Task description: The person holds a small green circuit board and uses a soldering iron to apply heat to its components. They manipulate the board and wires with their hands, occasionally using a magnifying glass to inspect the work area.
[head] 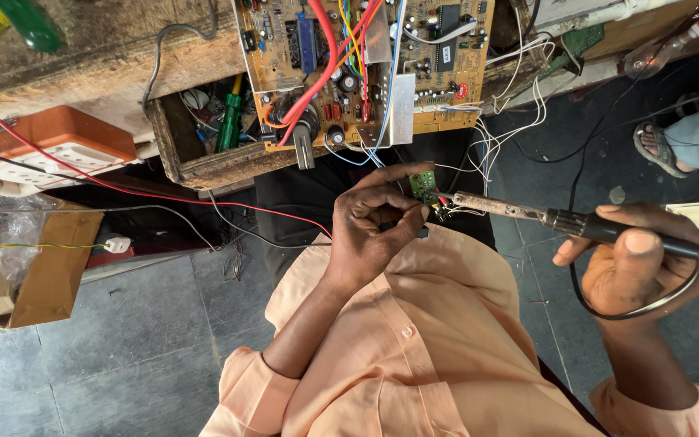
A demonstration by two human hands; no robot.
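Note:
My left hand (375,226) pinches a small green circuit board (424,185) between thumb and fingers, in front of my chest. Thin white wires run from that little board up to a big orange circuit board (434,97). My right hand (639,263) grips the black handle of a soldering iron (527,213), held level. Its metal tip touches the small green board at its lower right edge. The iron's black cord loops under my right hand.
The big orange circuit board lies on a worn wooden bench (115,65). An open wooden drawer (204,162) holds a green-handled screwdriver (229,121). An orange power strip (50,146) and a cardboard box (42,275) sit left. Another person's sandalled foot (658,147) is at right.

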